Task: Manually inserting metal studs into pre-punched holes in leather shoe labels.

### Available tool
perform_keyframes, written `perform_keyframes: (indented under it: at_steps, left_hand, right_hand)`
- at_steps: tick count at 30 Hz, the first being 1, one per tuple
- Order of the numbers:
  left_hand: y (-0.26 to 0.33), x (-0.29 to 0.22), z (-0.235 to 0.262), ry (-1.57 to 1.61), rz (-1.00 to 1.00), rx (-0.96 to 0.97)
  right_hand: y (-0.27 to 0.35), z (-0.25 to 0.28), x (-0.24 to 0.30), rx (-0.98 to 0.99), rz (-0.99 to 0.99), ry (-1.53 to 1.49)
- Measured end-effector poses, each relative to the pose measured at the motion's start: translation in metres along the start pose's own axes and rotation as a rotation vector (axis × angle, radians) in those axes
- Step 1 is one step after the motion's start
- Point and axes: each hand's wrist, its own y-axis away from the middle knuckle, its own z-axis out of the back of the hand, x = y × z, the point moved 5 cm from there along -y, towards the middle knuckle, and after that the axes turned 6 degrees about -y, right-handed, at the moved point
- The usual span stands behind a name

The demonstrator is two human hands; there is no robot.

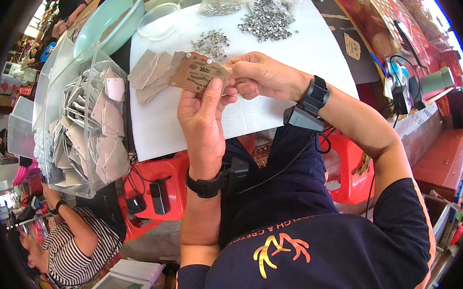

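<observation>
A brown printed card (195, 75) with a scalloped outline and small round pale pieces near its corners is pinched in my left hand (203, 113), thumb on its face. Closed fingers of my right hand (262, 75) meet the card's right edge; whatever is between them is hidden. Just left of the held card, a loose stack of similar cards (148, 75) lies on the white work sheet (303, 114). Beyond my hands is a small scatter of shiny metal pieces (210, 43), with a larger heap of metal pieces (268, 19) farther back.
A clear plastic bin (91, 178) full of cards stands at the left. Behind it are a pale green basin (110, 28) and a round clear tub (159, 22). Another person in a striped shirt (77, 247) sits at lower left. Red stools (348, 164) flank my legs.
</observation>
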Motion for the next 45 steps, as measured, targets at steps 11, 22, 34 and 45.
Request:
perform_keyframes:
  at_steps: [11, 22, 34, 45]
  left_hand:
    - [-0.004, 0.002, 0.005, 0.052, -0.018, -0.036]
    - [-0.008, 0.007, 0.007, 0.093, -0.008, -0.094]
    - [-0.011, 0.008, 0.002, 0.104, -0.007, -0.111]
    - [-0.008, 0.002, -0.009, 0.193, 0.04, -0.002]
  right_hand:
    - [0.001, -0.004, 0.0, -0.079, 0.053, 0.028]
    - [0.007, -0.004, 0.008, -0.373, 0.256, 0.439]
    - [0.016, -0.009, 0.015, -0.47, 0.362, 0.597]
    - [0.011, -0.002, 0.005, -0.251, 0.292, 0.241]
